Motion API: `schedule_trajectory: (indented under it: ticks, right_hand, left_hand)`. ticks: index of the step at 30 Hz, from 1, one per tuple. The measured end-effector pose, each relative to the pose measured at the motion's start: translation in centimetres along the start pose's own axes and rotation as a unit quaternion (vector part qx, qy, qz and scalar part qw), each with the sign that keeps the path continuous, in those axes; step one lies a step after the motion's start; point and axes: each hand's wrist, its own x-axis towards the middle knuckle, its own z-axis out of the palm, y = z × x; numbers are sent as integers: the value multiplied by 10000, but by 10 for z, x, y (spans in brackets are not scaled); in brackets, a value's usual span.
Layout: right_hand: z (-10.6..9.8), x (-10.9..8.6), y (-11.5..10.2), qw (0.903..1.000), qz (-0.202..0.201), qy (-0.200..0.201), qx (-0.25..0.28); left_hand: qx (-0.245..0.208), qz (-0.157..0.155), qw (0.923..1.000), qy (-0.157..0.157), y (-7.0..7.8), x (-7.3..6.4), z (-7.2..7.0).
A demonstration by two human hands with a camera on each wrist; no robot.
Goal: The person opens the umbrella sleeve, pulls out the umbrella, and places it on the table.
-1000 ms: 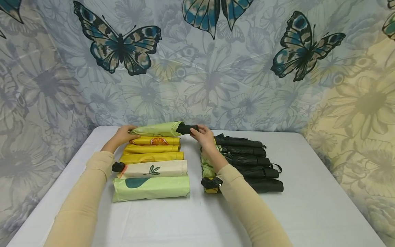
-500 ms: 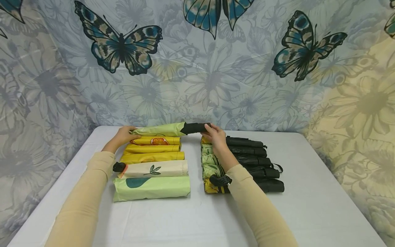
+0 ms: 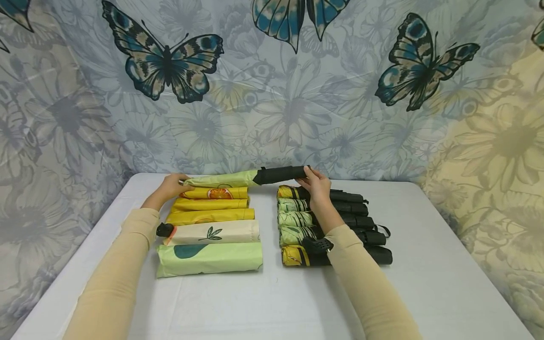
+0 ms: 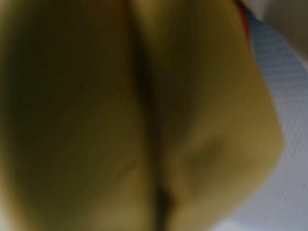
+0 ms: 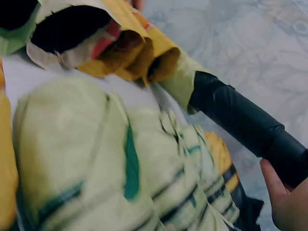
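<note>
At the back of the table, my left hand (image 3: pixel 171 185) pinches the closed end of a light green umbrella sleeve (image 3: pixel 223 179). A black folded umbrella (image 3: pixel 280 175) sticks out of the sleeve's right end, raised and slightly tilted. My right hand (image 3: pixel 318 186) grips the umbrella's far end between thumb and fingers. In the right wrist view the black umbrella (image 5: pixel 240 114) runs out of the green sleeve toward my right hand (image 5: pixel 288 204). The left wrist view is filled by a blurred yellow sleeve (image 4: pixel 216 120); my left fingers cannot be made out there.
In front of the left hand lie several sleeves: yellow (image 3: pixel 210 216), cream with a leaf print (image 3: pixel 229 232) and light green (image 3: pixel 229 259). On the right, several folded umbrellas (image 3: pixel 293 236) with green or yellow ends lie side by side, partly under my right forearm. A patterned cloth hangs behind.
My right hand has moved right, drawing much more of the black umbrella out of the green sleeve. My left hand has stayed in place at the sleeve's end.
</note>
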Motion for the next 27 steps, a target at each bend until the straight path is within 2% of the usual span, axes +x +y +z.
schedule_trajectory:
  ticks: [5,15,22,27]
  right_hand:
    - [-13,4,-6,9998,-93,125,126]
    - [-34,12,-14,9988,-33,421,235]
    - [-55,18,-21,9967,-22,688,436]
    - [-74,24,-21,9951,-130,962,210]
  left_hand:
    - [46,-5,10000,22,0,1,1]
    - [53,-106,9999,27,4,0,1]
    - [158,-41,9999,34,6,-1,0]
    - [150,-17,9999,33,6,-2,0]
